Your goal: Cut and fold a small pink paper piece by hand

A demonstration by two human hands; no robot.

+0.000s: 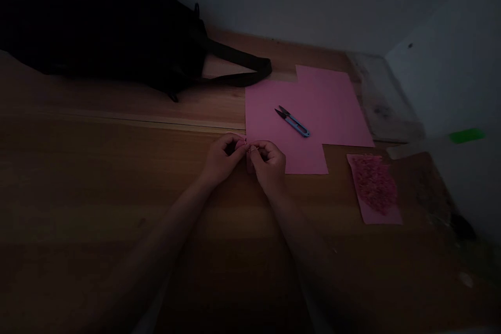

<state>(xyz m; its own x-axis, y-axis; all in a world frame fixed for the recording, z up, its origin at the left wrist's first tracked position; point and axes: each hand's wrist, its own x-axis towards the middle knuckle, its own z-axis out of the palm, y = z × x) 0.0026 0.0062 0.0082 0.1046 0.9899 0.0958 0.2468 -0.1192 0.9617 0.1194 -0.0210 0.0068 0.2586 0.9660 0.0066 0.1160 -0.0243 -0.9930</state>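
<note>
My left hand (221, 162) is closed in a pinch on a small pink piece (240, 143), too small and dim for its kind to show. My right hand (271, 167) meets it from the other side, thumb and forefinger pressed together at the edge of the piece. What those right fingertips grip is hidden. Both hands are over the left edge of a pink sheet (266, 109). Beyond them on this sheet lie blue-handled thread snips (293, 121), with dark blades towards the upper left.
A second pink sheet (340, 104) overlaps the first. To the right, a pink tangled heap (376, 183) rests on a smaller pink sheet (380, 217). A black bag (102, 26) with a looped strap (250, 70) lies at the back left on the wooden table (97, 177), near the wall.
</note>
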